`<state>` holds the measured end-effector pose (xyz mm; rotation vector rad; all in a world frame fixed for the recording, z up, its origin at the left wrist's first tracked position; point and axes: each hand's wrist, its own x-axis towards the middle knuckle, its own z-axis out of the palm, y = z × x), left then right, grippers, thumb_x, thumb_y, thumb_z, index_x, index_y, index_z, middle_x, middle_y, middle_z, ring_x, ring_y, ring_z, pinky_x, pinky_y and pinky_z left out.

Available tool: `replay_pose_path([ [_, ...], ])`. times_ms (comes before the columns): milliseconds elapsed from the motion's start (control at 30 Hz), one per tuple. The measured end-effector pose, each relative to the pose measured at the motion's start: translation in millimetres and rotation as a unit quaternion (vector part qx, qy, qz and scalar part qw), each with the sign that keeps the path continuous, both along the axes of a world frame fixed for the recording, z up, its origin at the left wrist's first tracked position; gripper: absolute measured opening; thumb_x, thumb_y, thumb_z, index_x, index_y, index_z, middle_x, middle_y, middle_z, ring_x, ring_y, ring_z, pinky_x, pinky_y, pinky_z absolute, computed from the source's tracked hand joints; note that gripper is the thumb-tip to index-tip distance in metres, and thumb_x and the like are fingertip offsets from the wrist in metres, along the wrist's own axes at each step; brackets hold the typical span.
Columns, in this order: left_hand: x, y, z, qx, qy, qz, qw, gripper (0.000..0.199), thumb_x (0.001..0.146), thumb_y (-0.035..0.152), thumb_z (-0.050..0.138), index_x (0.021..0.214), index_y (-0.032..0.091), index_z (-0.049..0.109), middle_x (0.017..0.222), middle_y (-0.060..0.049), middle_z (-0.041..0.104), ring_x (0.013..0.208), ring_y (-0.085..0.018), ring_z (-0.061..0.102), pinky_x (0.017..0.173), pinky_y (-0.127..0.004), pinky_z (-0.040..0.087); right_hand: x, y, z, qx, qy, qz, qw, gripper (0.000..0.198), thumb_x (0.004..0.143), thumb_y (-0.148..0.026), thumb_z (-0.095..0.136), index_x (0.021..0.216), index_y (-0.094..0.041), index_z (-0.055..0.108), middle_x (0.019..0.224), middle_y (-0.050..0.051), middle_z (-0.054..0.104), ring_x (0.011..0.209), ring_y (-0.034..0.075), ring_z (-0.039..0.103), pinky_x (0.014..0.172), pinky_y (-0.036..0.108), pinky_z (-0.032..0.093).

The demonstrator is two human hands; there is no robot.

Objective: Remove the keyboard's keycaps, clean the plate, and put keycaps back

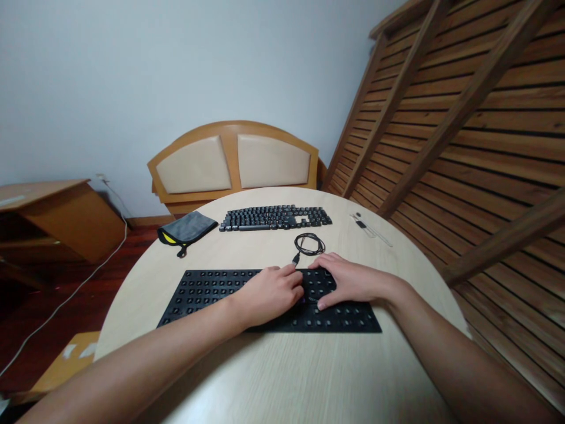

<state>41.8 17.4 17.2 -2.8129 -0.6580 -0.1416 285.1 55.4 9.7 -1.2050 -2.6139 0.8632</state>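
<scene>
A black keyboard base [304, 323] with bare switches and its keycaps off lies across the near part of the table. My left hand [269, 295] rests over its middle. The fingers are curled together and pointing down at the switches; anything they pinch is hidden. On the right side of the base sits my right hand [348, 284], thumb and fingers spread apart, touching the board with nothing visibly gripped. Just beyond both hands lies a coiled black USB cable [310, 244], its plug close to the base's far edge. Loose black keycaps [265, 217] are laid out in keyboard order farther back.
A grey pouch [189, 227] with yellow lining lies at the table's left edge. Small thin tools [371, 228] lie at the right. The round pale table [282, 377] has a padded headboard [233, 159] behind it and a slatted wooden frame [459, 129] on the right.
</scene>
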Motion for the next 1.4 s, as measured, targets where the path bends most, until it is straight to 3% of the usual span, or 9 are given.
replay_pose_path([
  [167,-7.2,-26.7,2.7,-0.011,0.002,-0.054,0.998,0.007,0.094,0.019,0.062,0.09,0.015,0.066,0.087,-0.004,0.063,0.084,-0.022,0.058,0.062,-0.031,0.047,-1.0,0.0,-0.8,-0.002,0.007,-0.01,1.0,0.08,0.061,-0.061,0.083,0.124,-0.019,0.058,0.124,0.012,0.057,0.12,0.033,0.049,0.104,0.047,0.04],
  [267,-11.5,-32.9,3.5,-0.014,-0.006,-0.049,0.999,0.009,0.095,0.021,0.061,0.091,0.015,0.066,0.088,-0.004,0.063,0.084,-0.021,0.058,0.061,-0.031,0.046,-1.6,-0.1,-1.2,0.0,0.004,-0.008,1.0,0.079,0.062,-0.061,0.082,0.124,-0.018,0.058,0.123,0.012,0.058,0.119,0.033,0.049,0.104,0.047,0.04],
  [467,-24.6,-35.8,0.8,-0.024,-0.003,-0.001,1.0,0.009,0.096,0.018,0.057,0.093,0.015,0.066,0.09,-0.004,0.063,0.082,-0.021,0.058,0.062,-0.032,0.048,1.1,2.9,-5.5,0.004,-0.004,-0.006,1.0,0.083,0.061,-0.063,0.082,0.126,-0.018,0.056,0.124,0.012,0.057,0.121,0.032,0.048,0.105,0.046,0.04],
  [733,-72.4,-40.4,5.1,-0.054,0.02,0.028,0.998,0.01,0.096,0.015,0.057,0.101,0.016,0.065,0.094,-0.004,0.063,0.084,-0.022,0.057,0.067,-0.033,0.049,3.6,5.2,-8.6,-0.009,0.005,-0.006,1.0,0.083,0.061,-0.063,0.082,0.127,-0.019,0.056,0.124,0.011,0.056,0.121,0.032,0.048,0.105,0.045,0.04],
  [900,-93.4,-42.0,8.6,-0.024,0.051,0.02,0.998,0.008,0.095,0.015,0.058,0.096,0.017,0.066,0.092,-0.005,0.065,0.084,-0.023,0.056,0.068,-0.034,0.048,4.2,5.8,-8.4,-0.013,-0.002,-0.008,1.0,0.084,0.061,-0.065,0.082,0.127,-0.02,0.055,0.126,0.011,0.055,0.122,0.032,0.048,0.106,0.044,0.04],
  [1000,-96.0,-44.3,6.0,-0.014,0.039,0.011,0.999,0.013,0.098,0.016,0.054,0.105,0.016,0.065,0.095,-0.006,0.065,0.085,-0.022,0.056,0.068,-0.033,0.049,5.9,6.3,-9.2,-0.019,-0.001,-0.009,1.0,0.085,0.061,-0.066,0.081,0.128,-0.021,0.055,0.127,0.011,0.054,0.122,0.032,0.048,0.106,0.044,0.04],
  [1233,-115.1,-41.9,11.9,-0.051,0.038,-0.004,0.998,0.018,0.1,0.016,0.05,0.106,0.018,0.067,0.099,-0.006,0.067,0.086,-0.02,0.06,0.071,-0.031,0.051,5.4,4.4,-6.1,-0.027,-0.01,-0.023,0.999,0.087,0.06,-0.065,0.082,0.129,-0.019,0.055,0.13,0.013,0.052,0.123,0.033,0.048,0.109,0.047,0.038],
  [1400,-119.9,-35.0,14.3,-0.036,0.018,0.008,0.999,0.021,0.1,0.015,0.05,0.113,0.018,0.066,0.103,-0.007,0.068,0.086,-0.021,0.061,0.07,-0.032,0.053,5.1,3.9,-4.5,-0.028,0.0,-0.026,0.999,0.084,0.059,-0.064,0.083,0.126,-0.021,0.056,0.128,0.012,0.054,0.12,0.033,0.05,0.107,0.048,0.039],
])
